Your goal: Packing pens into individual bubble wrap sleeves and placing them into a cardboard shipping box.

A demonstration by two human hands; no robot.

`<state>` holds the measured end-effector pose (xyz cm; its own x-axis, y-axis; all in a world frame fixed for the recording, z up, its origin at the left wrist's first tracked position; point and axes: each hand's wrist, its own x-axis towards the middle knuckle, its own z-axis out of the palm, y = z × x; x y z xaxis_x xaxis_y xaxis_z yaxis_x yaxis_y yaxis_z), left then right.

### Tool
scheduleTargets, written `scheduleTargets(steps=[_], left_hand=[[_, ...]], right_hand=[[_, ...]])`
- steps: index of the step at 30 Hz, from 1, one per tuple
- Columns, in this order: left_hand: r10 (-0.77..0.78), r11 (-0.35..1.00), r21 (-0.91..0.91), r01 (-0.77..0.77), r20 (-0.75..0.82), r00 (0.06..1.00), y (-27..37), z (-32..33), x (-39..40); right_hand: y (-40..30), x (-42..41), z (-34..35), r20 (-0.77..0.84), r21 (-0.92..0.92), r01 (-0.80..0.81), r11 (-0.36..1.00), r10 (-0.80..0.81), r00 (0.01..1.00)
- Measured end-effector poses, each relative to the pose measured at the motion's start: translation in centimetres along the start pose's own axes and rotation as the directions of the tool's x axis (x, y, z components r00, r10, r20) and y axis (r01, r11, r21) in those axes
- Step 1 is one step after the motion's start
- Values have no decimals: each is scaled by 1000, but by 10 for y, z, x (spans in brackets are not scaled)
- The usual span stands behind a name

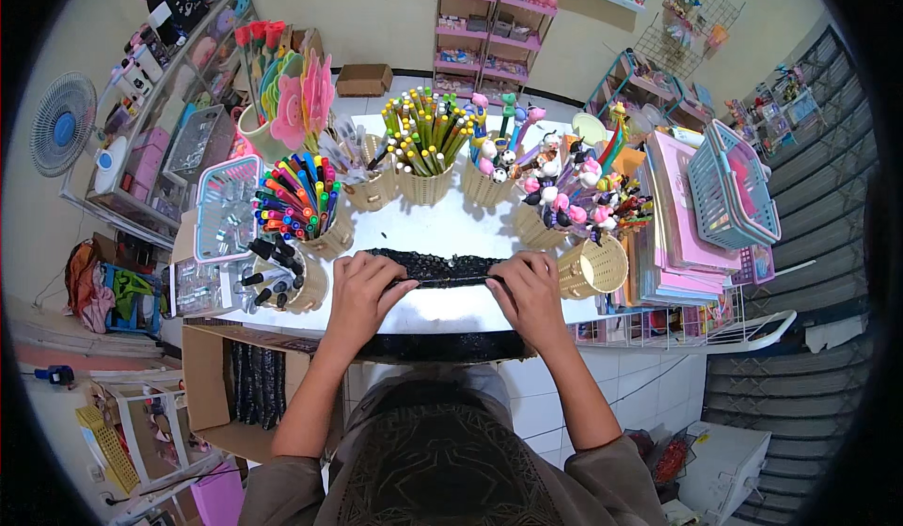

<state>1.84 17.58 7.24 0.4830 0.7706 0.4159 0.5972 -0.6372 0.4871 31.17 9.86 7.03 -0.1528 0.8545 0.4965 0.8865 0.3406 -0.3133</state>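
Note:
A long, flat bundle in black bubble wrap (448, 270) lies crosswise near the front edge of the white table (416, 233). My left hand (367, 293) grips its left end, fingers over the top and thumb along the near side. At the right end, my right hand (528, 296) holds it the same way. Beyond it, woven cups hold colored markers (296, 198), yellow-tipped pencils (427, 131) and pens with figure toppers (564, 180). An empty woven cup (594, 265) tilts beside my right hand; one with black markers (281, 272) stands left of my left hand.
Stacked notebooks (695, 208) with a blue plastic basket (734, 184) on top stand at the right. Another blue basket (229, 208) is at the left. An open cardboard box (208, 385) with black-wrapped bundles sits below the table's left side.

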Motion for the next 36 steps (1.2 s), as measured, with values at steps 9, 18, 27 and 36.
scheduleTargets(steps=[9,18,27,36], left_hand=[[-42,999,-6,43,47,998,-5,7,2],[-111,994,23,111,5,994,3,11,6],[-15,997,73,18,-47,999,1,7,2],[-12,999,30,13,-51,999,-4,3,-5]], right_hand=[[0,-3,3,18,40,-59,997,58,998],[1,-2,1,-26,64,-10,998,12,1000],[1,-3,3,-33,47,-27,999,29,999],[4,-3,7,-71,28,-21,999,23,997]])
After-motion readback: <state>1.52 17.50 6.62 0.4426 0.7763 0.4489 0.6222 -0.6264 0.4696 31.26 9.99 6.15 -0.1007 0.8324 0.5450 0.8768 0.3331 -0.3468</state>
